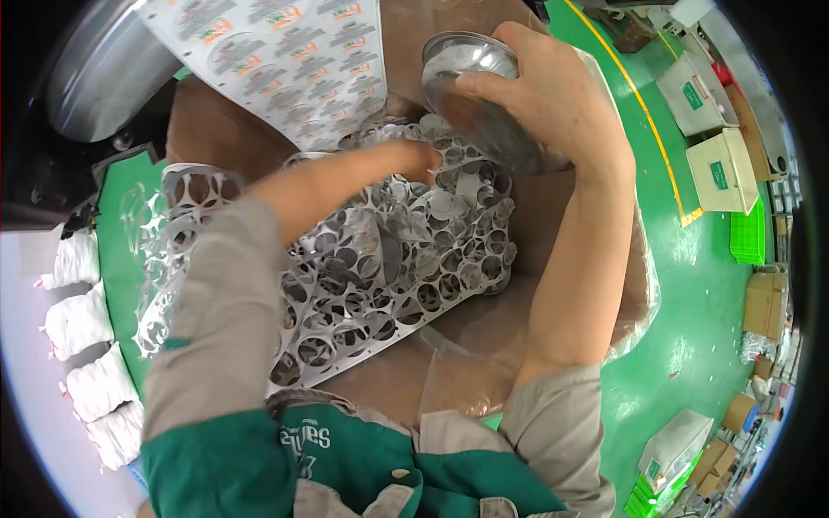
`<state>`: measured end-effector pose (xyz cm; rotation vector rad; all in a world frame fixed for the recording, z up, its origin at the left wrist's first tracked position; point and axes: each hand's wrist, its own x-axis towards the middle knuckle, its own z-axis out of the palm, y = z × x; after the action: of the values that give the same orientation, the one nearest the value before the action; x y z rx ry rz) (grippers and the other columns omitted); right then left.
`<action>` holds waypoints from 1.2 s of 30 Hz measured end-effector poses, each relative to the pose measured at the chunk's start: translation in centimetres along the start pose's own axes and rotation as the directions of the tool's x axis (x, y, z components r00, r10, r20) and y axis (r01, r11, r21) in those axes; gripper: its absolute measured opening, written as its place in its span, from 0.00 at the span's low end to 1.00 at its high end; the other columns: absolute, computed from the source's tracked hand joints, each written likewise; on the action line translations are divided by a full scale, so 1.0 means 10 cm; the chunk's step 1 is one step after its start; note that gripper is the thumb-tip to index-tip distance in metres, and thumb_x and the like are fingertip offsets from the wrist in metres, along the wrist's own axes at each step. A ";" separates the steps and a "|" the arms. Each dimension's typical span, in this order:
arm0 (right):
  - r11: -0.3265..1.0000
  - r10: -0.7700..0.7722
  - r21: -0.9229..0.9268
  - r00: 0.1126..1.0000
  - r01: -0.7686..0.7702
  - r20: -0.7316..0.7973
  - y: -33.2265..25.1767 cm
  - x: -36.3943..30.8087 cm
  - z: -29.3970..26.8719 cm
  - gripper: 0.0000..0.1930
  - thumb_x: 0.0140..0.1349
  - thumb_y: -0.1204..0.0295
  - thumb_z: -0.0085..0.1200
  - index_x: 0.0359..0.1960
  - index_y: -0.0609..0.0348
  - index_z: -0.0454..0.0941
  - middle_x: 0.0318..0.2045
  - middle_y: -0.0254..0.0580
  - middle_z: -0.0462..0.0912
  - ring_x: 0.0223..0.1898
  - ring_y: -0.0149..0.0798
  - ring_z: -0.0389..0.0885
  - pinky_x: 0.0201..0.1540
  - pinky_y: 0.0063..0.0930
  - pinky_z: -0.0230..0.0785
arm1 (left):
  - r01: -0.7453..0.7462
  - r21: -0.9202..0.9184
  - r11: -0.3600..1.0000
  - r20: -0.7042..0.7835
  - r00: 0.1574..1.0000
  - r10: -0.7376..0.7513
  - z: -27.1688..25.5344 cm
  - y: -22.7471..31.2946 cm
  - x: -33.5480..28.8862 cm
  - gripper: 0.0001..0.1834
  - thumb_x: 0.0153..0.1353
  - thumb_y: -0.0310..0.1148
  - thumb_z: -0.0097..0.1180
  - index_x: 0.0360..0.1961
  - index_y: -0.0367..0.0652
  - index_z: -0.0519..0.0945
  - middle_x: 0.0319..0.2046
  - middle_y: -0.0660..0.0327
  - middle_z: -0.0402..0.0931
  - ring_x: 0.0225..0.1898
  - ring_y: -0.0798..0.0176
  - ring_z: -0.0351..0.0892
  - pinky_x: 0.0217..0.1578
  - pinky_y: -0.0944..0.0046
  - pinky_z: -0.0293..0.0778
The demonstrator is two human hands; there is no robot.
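Note:
My right hand (pixel 557 91) grips a shiny metal bowl (pixel 494 129), thumb over the near side and fingers behind the rim. The bowl is tilted above the far right of a large cardboard box (pixel 220 129). In the box lies a heap of white perforated scrap sheets (pixel 358 298), full of round holes, with loose discs among them. My left hand (pixel 423 161) reaches down into the far part of this heap, next to the bowl. Its fingers are mostly hidden and blurred. Beyond it, a printed white sheet (pixel 302 65) hangs down into the box.
Clear plastic lining (pixel 453 371) covers the box walls. More perforated strips (pixel 160 259) stick out over its left side. Black machinery with a metal cylinder (pixel 108 73) stands at the far left, white sacks (pixel 79 321) below it. Bins (pixel 724 173) line the right beyond the green floor (pixel 673 302).

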<state>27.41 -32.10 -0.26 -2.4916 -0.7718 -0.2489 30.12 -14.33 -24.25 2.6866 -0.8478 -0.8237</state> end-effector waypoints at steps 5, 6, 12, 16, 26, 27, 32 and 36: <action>0.997 -0.042 0.069 0.992 0.034 0.119 0.18 0.07 0.24 0.21 0.46 0.59 0.59 0.34 0.64 0.75 0.27 0.53 0.79 0.31 0.49 0.78 0.35 0.36 0.67 | 0.140 -0.193 0.971 -0.384 0.900 -0.206 1.43 -0.32 0.70 0.32 0.49 0.29 0.53 0.58 0.47 0.62 0.55 0.50 0.65 0.52 0.47 0.66 0.51 0.54 0.63; 0.999 0.003 0.036 0.994 -0.007 0.107 0.12 0.01 0.25 0.20 0.47 0.62 0.59 0.33 0.67 0.74 0.26 0.56 0.78 0.31 0.50 0.78 0.34 0.36 0.68 | 0.148 -0.163 0.975 -0.268 0.945 -0.188 1.52 -0.23 0.76 0.35 0.49 0.29 0.53 0.60 0.48 0.58 0.58 0.51 0.60 0.55 0.47 0.63 0.52 0.54 0.63; 0.976 0.181 0.072 0.955 -0.203 0.237 -0.23 0.10 0.16 0.16 0.48 0.68 0.58 0.29 0.73 0.72 0.22 0.59 0.77 0.27 0.53 0.79 0.31 0.37 0.69 | 0.330 -0.293 0.897 0.004 0.939 -0.344 1.60 -0.07 0.93 0.36 0.52 0.33 0.52 0.63 0.50 0.53 0.63 0.51 0.54 0.58 0.49 0.62 0.55 0.54 0.63; 0.993 0.105 -0.071 0.985 -0.096 0.140 -0.33 0.06 0.24 0.15 0.49 0.68 0.59 0.30 0.71 0.73 0.25 0.57 0.78 0.30 0.51 0.79 0.32 0.35 0.69 | 0.245 -0.249 0.937 -0.050 0.963 -0.265 1.64 -0.18 0.84 0.26 0.54 0.34 0.51 0.56 0.45 0.64 0.54 0.49 0.65 0.53 0.51 0.69 0.49 0.55 0.68; 0.960 0.138 0.205 0.957 -0.193 0.256 0.31 0.14 0.12 0.22 0.46 0.59 0.59 0.37 0.64 0.75 0.26 0.48 0.80 0.32 0.45 0.80 0.35 0.35 0.70 | 0.173 -0.467 0.867 -0.139 0.954 -0.265 0.94 -0.14 -0.13 0.22 0.42 0.31 0.61 0.43 0.45 0.76 0.36 0.56 0.78 0.39 0.51 0.76 0.40 0.57 0.72; 0.883 0.195 0.391 0.961 -0.260 0.196 0.35 0.11 0.00 0.21 0.49 0.59 0.57 0.39 0.64 0.75 0.28 0.45 0.80 0.33 0.44 0.80 0.37 0.36 0.71 | 0.237 -0.467 0.852 -0.112 0.940 -0.323 0.63 -0.16 -0.30 0.26 0.39 0.32 0.64 0.45 0.44 0.75 0.41 0.56 0.76 0.43 0.51 0.75 0.42 0.60 0.71; -0.309 0.459 0.951 0.876 0.001 0.148 0.82 -0.04 0.58 0.20 0.66 0.60 0.40 0.52 0.62 0.67 0.45 0.41 0.76 0.46 0.37 0.75 0.48 0.31 0.70 | 0.273 -0.510 0.815 -0.328 0.815 -0.478 -0.16 -0.40 -1.45 0.26 0.36 0.26 0.65 0.42 0.37 0.73 0.39 0.53 0.76 0.42 0.55 0.75 0.42 0.61 0.71; 0.432 0.283 0.536 0.673 -0.726 0.683 1.57 -0.60 2.24 0.29 0.58 0.49 0.49 0.50 0.64 0.69 0.47 0.44 0.75 0.47 0.41 0.74 0.50 0.37 0.67 | 0.299 -0.539 0.787 -0.301 0.805 -0.512 -0.39 -0.17 -2.08 0.25 0.37 0.24 0.64 0.40 0.40 0.70 0.31 0.57 0.75 0.34 0.59 0.75 0.34 0.61 0.71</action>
<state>31.86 -34.23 -27.83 -1.7492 -0.1123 0.8598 19.00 -0.81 -12.28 2.4683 0.0699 -0.3862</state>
